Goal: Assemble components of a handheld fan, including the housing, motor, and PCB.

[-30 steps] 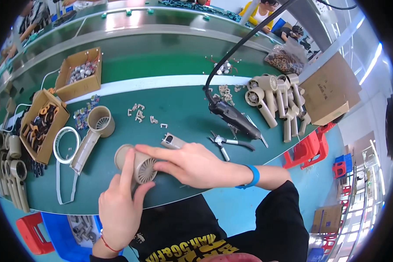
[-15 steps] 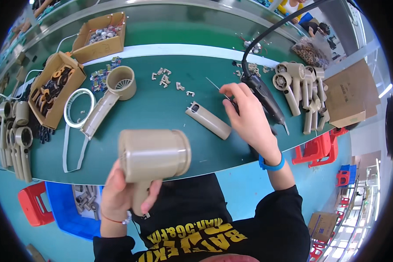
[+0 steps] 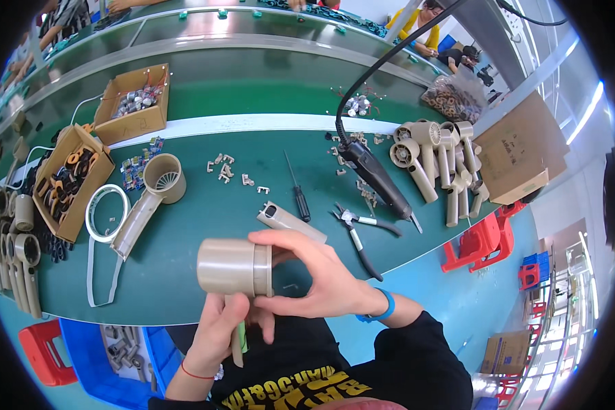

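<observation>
In front of me is a beige handheld fan housing (image 3: pixel 225 268), its round barrel lying sideways. My left hand (image 3: pixel 219 326) is closed around its handle, below the barrel. My right hand (image 3: pixel 324 279) curves around the barrel's right end, thumb and fingers on the rim. Just beyond the right hand lies a beige handle shell (image 3: pixel 292 223). A black-handled screwdriver (image 3: pixel 299 195) is behind that shell, and a pair of cutting pliers (image 3: pixel 352 229) rests open to its right. At the left is another fan housing (image 3: pixel 158 183) with its handle open, beside a white tape roll (image 3: pixel 89 212).
A black corded tool (image 3: pixel 376 176) lies at the right, near several fan housings (image 3: pixel 430 147) and a cardboard box (image 3: pixel 519 154). Boxes of orange-black parts (image 3: pixel 75 174) and small motors (image 3: pixel 135 102) stand left. Small beige clips (image 3: pixel 222 167) are scattered mid-table. A blue bin (image 3: pixel 82 348) sits below.
My right hand has left the screwdriver, which now lies on the table, and has come onto the barrel's rim. The view has shifted, and the pliers now show.
</observation>
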### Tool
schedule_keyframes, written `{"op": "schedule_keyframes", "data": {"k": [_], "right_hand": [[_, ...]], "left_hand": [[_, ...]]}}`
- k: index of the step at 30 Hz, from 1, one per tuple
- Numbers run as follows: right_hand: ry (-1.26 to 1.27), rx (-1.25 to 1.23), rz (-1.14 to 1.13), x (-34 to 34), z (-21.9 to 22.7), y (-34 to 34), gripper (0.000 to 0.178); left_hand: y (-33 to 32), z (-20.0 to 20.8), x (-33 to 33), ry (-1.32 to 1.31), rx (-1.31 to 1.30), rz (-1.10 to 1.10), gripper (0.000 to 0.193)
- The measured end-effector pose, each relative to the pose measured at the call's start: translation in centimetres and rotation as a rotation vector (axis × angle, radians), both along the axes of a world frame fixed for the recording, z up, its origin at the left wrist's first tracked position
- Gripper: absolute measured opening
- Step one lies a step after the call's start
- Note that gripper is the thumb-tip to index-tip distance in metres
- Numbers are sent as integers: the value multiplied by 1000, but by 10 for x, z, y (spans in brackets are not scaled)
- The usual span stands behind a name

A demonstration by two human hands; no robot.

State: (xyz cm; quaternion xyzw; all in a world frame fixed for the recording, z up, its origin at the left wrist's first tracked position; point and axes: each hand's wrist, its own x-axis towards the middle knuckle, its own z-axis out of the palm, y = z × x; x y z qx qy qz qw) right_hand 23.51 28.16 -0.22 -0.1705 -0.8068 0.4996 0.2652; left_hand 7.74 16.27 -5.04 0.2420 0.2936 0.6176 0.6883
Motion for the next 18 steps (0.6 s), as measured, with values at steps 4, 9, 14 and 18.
{"op": "schedule_keyframes", "data": {"k": [4,9,14,18], "right_hand": [[34,250,-22,-7,3,2,70],[89,328,-66,-7,17,-8,68],[143,145,-186,-5,-10,-16,63],[157,-106,-58,1,-18,-22,79]], "left_hand": [[0,7,-2,188,-34,253,69],[-16,28,9,166,-113,385,77],[-4,16,7,232,-36,432,74],[-17,23,1,196,-93,323,69]]}}
